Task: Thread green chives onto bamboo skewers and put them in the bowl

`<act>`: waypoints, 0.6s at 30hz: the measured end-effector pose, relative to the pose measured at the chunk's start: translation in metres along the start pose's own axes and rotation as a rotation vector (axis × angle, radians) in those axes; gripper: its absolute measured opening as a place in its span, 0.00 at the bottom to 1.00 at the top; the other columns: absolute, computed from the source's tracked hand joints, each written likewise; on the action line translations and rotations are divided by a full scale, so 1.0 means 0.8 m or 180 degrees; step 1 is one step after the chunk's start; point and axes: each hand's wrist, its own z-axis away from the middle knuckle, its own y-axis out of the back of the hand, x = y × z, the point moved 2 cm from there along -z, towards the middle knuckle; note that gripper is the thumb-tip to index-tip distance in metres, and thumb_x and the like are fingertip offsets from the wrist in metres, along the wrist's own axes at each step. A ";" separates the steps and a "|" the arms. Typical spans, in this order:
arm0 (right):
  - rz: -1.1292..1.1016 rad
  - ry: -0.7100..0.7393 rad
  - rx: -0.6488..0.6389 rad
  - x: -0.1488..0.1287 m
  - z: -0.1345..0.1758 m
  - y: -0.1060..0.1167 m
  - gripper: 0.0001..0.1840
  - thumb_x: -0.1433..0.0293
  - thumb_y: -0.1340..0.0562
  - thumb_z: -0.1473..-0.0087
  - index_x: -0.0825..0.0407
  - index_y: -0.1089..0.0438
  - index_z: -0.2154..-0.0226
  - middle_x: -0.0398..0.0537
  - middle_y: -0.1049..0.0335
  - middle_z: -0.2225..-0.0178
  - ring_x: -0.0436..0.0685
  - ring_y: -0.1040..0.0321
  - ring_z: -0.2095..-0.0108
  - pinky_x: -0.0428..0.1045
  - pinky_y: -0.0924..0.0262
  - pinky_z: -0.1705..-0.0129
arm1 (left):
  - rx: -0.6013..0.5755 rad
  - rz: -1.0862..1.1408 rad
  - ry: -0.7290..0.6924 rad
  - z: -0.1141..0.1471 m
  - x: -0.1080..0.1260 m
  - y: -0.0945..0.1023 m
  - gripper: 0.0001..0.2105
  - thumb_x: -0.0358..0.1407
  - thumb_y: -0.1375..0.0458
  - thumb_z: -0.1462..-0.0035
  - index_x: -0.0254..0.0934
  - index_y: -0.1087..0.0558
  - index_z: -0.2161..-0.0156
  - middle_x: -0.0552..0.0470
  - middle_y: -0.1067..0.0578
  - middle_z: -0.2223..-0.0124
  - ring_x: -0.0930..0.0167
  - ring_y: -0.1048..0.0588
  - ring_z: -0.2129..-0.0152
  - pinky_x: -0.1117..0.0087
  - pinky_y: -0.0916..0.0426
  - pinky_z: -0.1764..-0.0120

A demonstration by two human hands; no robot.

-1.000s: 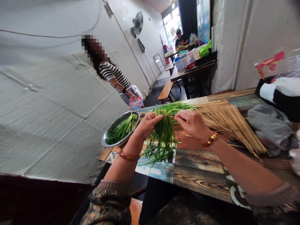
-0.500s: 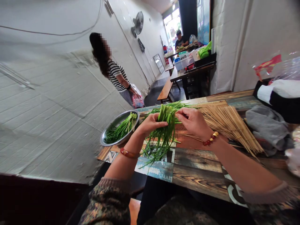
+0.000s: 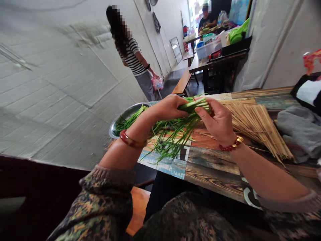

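Observation:
A bunch of garlic chives (image 3: 192, 105) lies sideways between my two hands, its pale stem ends to the right and its long leaves drooping toward the table. My left hand (image 3: 169, 108) is closed around the bunch behind those ends. At the stem ends, my right hand (image 3: 219, 118) is closed with its thumb in front and fingers behind. Whether a thin stick is among the stems I cannot tell. Bamboo skewers (image 3: 262, 129) lie in a fanned pile to the right of my right hand. Left of my left forearm, an oval metal bowl (image 3: 112, 134) holds more chives (image 3: 129, 122).
The patchwork wooden table (image 3: 213, 169) has its near edge before my lap. A grey plastic bag (image 3: 298, 130) sits right of the skewers. Beyond the table stands a person in a striped top (image 3: 136, 60); another person (image 3: 207, 21) sits farther back. A wooden bench (image 3: 182, 82) lies between.
The chive bunch has turned from upright to sideways, stem ends now to the right. My right hand has come round onto those ends. The view has shifted, and the standing person's bag hand hangs lower.

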 end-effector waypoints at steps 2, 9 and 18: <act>0.0203 -0.0006 0.0187 0.007 0.003 -0.003 0.07 0.66 0.40 0.42 0.48 0.29 0.60 0.48 0.26 0.64 0.57 0.29 0.63 0.52 0.35 0.60 | 0.0131 0.0034 -0.0084 -0.001 -0.006 -0.004 0.07 0.21 0.36 0.61 0.32 0.22 0.73 0.57 0.29 0.77 0.72 0.29 0.73 0.71 0.37 0.63; -0.0326 -0.0719 0.0700 0.054 -0.005 -0.001 0.07 0.65 0.38 0.45 0.50 0.29 0.64 0.38 0.35 0.77 0.46 0.41 0.83 0.45 0.44 0.82 | 0.1955 0.0071 -0.0327 0.047 -0.043 -0.011 0.17 0.28 0.36 0.53 0.35 0.24 0.54 0.46 0.24 0.55 0.63 0.30 0.51 0.63 0.39 0.48; -0.1603 -0.1712 0.1984 0.059 -0.037 0.034 0.10 0.74 0.42 0.48 0.51 0.36 0.79 0.37 0.41 0.83 0.46 0.45 0.88 0.43 0.56 0.89 | 0.1215 -0.0642 0.0611 0.170 -0.135 -0.039 0.08 0.37 0.40 0.47 0.36 0.21 0.65 0.47 0.24 0.69 0.70 0.29 0.73 0.69 0.36 0.65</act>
